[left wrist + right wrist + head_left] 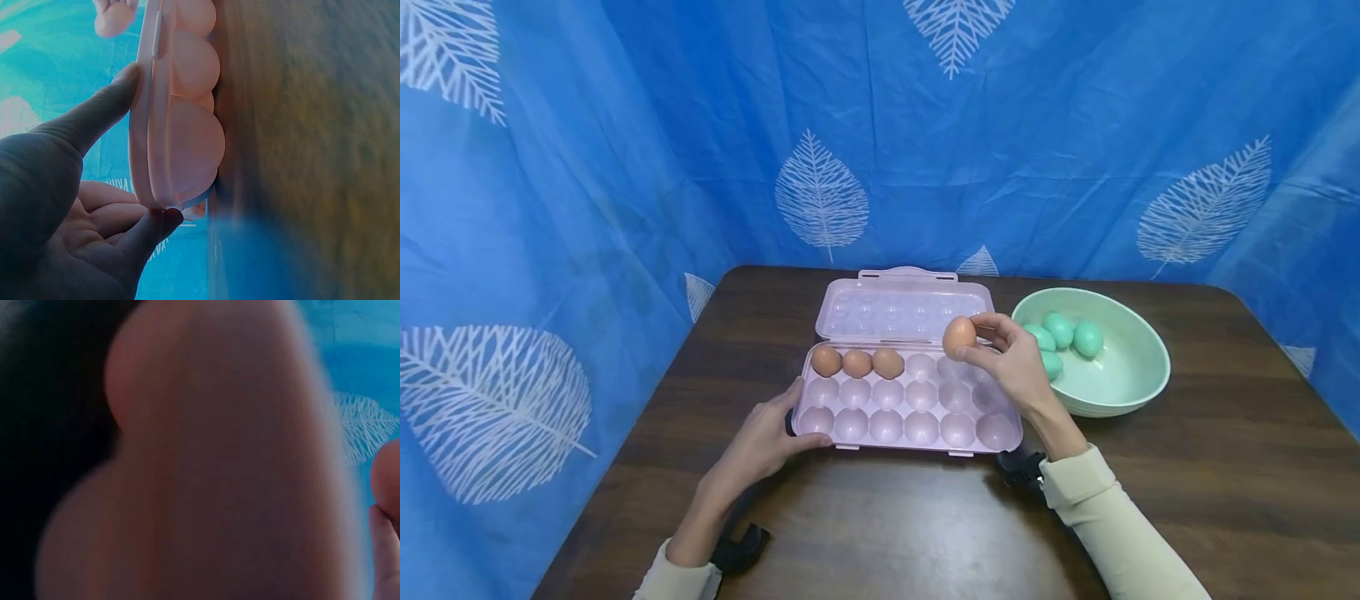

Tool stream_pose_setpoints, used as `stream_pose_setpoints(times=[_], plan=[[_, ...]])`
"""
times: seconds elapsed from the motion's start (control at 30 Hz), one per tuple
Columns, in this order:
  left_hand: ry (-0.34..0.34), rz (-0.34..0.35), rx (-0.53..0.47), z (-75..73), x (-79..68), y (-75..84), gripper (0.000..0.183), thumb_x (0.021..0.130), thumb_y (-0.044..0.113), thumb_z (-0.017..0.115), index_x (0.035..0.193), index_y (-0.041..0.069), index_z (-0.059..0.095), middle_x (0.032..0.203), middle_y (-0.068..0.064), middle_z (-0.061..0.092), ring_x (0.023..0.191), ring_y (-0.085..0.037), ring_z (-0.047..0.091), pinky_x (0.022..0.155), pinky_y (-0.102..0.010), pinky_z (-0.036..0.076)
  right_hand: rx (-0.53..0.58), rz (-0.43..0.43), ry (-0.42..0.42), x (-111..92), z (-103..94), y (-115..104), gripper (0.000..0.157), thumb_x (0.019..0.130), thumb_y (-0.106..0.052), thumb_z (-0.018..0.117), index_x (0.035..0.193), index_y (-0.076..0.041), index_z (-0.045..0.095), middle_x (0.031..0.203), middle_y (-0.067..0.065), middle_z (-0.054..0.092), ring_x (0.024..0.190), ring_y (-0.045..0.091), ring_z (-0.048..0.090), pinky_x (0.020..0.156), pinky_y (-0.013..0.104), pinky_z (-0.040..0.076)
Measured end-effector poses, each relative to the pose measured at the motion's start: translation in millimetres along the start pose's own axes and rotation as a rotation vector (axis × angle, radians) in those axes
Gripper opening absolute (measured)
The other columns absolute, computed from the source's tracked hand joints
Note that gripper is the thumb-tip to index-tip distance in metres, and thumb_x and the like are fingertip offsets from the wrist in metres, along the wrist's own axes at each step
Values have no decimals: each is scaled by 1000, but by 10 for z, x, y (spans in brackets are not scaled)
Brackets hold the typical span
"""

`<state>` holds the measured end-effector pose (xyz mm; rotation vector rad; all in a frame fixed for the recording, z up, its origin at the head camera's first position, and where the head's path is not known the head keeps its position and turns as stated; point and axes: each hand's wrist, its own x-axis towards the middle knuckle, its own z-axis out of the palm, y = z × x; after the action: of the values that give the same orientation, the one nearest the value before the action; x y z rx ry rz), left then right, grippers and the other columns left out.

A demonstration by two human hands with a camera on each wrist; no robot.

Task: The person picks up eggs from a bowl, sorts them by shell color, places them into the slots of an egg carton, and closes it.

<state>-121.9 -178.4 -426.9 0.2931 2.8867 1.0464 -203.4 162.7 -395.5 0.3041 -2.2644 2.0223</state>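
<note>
A pink plastic egg tray (pixel 887 425) lies on the table with its lid (pixel 904 310) folded back. Three brown eggs (pixel 857 363) sit in the left cups of its far row. My left hand (pixel 763 437) grips the tray's left end, thumb over the rim and fingers at the side; the left wrist view shows the thumb (pixel 106 109) against that rim. Above the far row, right of the three eggs, my right hand (pixel 1018 362) pinches another brown egg (pixel 958 337) between thumb and fingers. That egg (pixel 389 478) also shows at the right edge of the right wrist view, beside the blurred tray.
Right of the tray stands a light green bowl (pixel 1127 375) with several green eggs (pixel 1058 330) gathered at its left side. Both stand on a dark wooden table (pixel 1225 483). A blue curtain (pixel 1037 167) with white leaf prints hangs behind and to the sides.
</note>
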Motion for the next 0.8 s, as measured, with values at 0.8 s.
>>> stream_pose_setpoints(times=[0.8], plan=[[-6, -21, -4, 2, 7, 15, 108, 75, 50, 83, 153, -2, 29, 153, -23, 35, 136, -40, 40, 104, -51, 39, -162, 127, 23, -63, 618, 273, 45, 80, 5, 73, 123, 3, 57, 124, 18, 59, 121, 31, 56, 102, 34, 47]])
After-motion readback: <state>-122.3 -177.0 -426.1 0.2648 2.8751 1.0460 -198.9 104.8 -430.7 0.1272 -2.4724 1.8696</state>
